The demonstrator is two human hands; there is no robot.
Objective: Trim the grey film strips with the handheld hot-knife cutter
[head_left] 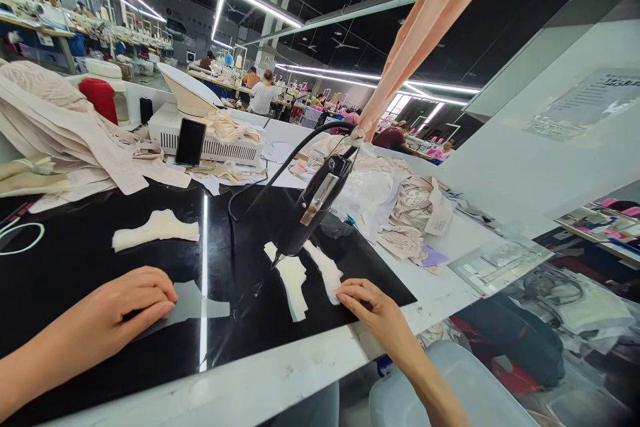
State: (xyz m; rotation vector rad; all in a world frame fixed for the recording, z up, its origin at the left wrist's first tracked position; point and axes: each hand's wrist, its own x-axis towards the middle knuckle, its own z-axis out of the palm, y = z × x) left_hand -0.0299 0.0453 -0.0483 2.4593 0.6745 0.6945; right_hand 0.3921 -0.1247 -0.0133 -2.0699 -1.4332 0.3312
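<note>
"Where do our hands stand at the moment?"

"Our left hand [133, 307] lies low over the table [300, 365], fingers curled together at a sheer grey cut piece [197, 303], which reaches out to the right from under them. We can't tell whether they pinch it."

"And our right hand [373, 307]?"

"We have its fingertips at the near end of a slim white fabric piece [326, 275], thumb and fingers drawn close. We can't tell whether it grips or only touches. A second white fabric piece [293, 283] lies just left of that one, between our hands."

"Does anything get in our way?"

"A black corded tool [314, 203] hangs tilted between our hands from a knotted peach cloth band [400, 57]. Its tip comes down at the second piece's far end; we can't tell if they touch. Its cable [300, 147] loops off to the left."

"What else do we have around us?"

"Beyond our left hand, a wider pale fabric piece [156, 229] lies on the glossy black surface. Farther back we see a phone [191, 142] propped against a vented white box [220, 152], a heap of beige cloth [55, 113] on the left, and bundled cloth pieces [414, 203] on the right."
</note>
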